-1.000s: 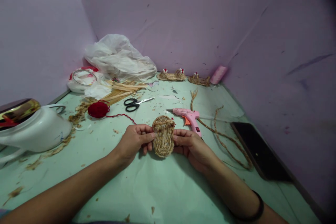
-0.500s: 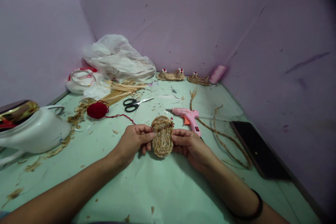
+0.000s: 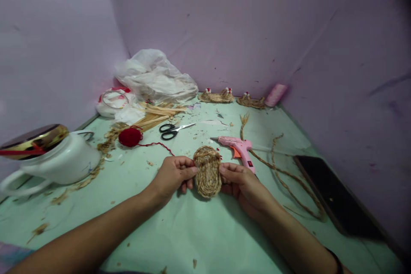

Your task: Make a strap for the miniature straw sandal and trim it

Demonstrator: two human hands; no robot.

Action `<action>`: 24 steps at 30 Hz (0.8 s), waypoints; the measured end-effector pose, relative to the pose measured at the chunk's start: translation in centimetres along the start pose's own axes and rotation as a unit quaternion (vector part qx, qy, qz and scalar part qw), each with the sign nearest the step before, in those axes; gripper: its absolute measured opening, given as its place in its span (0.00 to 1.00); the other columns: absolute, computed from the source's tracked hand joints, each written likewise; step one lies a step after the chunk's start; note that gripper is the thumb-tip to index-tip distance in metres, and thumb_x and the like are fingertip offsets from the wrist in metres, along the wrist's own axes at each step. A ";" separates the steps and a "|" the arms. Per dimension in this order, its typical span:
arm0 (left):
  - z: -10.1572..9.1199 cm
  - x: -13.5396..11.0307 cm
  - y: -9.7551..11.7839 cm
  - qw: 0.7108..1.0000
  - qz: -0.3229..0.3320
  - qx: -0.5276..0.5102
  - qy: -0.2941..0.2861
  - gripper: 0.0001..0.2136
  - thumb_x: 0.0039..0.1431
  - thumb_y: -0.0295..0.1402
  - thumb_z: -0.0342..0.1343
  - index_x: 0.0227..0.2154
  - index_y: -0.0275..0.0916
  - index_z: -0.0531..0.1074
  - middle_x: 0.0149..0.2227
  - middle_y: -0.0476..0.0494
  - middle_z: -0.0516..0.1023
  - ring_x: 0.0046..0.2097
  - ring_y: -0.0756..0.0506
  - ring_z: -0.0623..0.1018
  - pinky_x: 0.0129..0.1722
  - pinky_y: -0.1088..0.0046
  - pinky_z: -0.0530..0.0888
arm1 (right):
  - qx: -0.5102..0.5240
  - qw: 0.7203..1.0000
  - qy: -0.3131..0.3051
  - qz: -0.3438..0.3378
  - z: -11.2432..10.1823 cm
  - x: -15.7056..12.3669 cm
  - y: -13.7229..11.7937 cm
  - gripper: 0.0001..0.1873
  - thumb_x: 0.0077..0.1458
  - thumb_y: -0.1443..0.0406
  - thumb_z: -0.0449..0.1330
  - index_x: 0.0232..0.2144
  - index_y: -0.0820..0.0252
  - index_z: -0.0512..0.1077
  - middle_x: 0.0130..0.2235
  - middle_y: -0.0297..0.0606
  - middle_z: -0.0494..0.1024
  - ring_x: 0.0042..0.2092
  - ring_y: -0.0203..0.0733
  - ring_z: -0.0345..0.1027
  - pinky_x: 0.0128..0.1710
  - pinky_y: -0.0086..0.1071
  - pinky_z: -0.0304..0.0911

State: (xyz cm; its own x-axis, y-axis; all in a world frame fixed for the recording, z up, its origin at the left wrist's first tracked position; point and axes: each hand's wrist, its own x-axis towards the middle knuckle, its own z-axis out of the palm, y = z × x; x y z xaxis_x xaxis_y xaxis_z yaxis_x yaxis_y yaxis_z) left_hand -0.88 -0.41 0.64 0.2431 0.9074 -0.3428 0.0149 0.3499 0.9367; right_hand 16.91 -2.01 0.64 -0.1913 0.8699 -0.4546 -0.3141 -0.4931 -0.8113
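A small woven straw sandal (image 3: 207,171) is held upright just above the green table (image 3: 180,231), its strap at the top. My left hand (image 3: 173,174) pinches its left edge with thumb and fingers. On the other side, my right hand (image 3: 242,183) grips the right edge the same way. Both hands are closed on it.
A pink glue gun (image 3: 239,147) lies just behind my right hand, with a braided straw cord (image 3: 282,171) and a black phone (image 3: 337,201) to the right. Scissors (image 3: 175,130), a red yarn ball (image 3: 129,137), straw strips (image 3: 154,113), a plastic bag (image 3: 154,77), a white pot (image 3: 54,158) and finished sandals (image 3: 216,95) stand farther back.
The view has shifted a little, so everything sits slightly right and lower in frame. Both hands still hold the sandal in the same way.
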 end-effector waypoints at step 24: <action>-4.2 0.6 4.0 0.893 0.192 0.298 0.278 0.07 0.42 0.35 0.57 0.25 0.38 0.75 0.21 0.50 0.74 0.22 0.51 0.68 0.22 0.78 0.63 | -0.204 0.973 0.108 -0.015 -0.2 0.8 -0.3 0.10 0.43 0.61 0.61 0.19 0.63 0.71 0.18 0.33 0.71 0.20 0.33 0.65 0.19 0.27 0.62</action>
State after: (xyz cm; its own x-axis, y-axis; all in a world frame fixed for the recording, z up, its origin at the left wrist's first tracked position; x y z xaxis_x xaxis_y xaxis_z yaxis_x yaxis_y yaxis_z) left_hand -4.70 2.49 3.86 -0.1754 0.9671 0.1842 0.5877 -0.0472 0.8077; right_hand 17.04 -1.16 0.48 0.0254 0.8877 -0.4596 0.0863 -0.4600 -0.8837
